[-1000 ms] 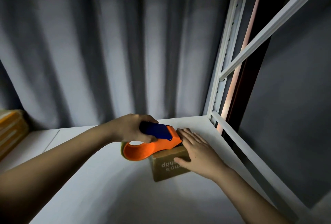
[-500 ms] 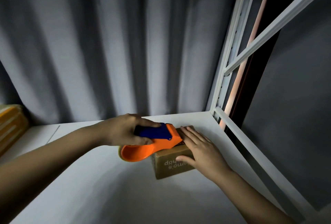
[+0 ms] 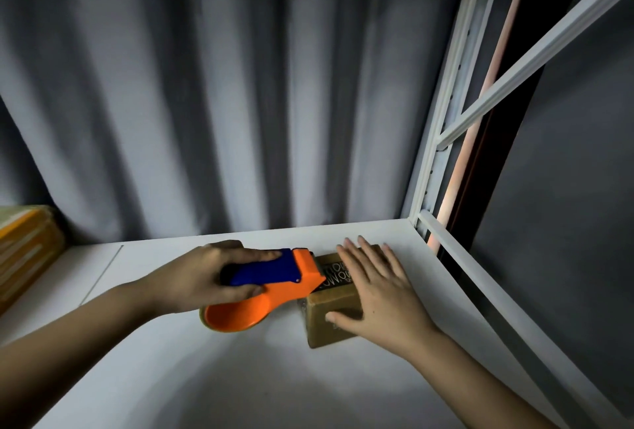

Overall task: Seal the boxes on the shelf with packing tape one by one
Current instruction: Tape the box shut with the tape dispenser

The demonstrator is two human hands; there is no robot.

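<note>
On the white shelf board (image 3: 240, 377), toward its right rear corner, sits a small brown cardboard box (image 3: 331, 312) with dark printed lettering on its top; whether anything is inside cannot be told. The right hand (image 3: 377, 295) lies flat across the box top with straight, spread fingers, thumb against the near side face. The left hand (image 3: 206, 277) grasps the blue handle of an orange plastic tape dispenser (image 3: 271, 295), whose front edge touches the left part of the box top. Behind hangs a pleated grey curtain (image 3: 223, 92). A white metal shelf upright (image 3: 442, 127) with a slanted brace stands at the right. Yellow-brown stacked cartons (image 3: 24, 250) sit at the far left edge.
</note>
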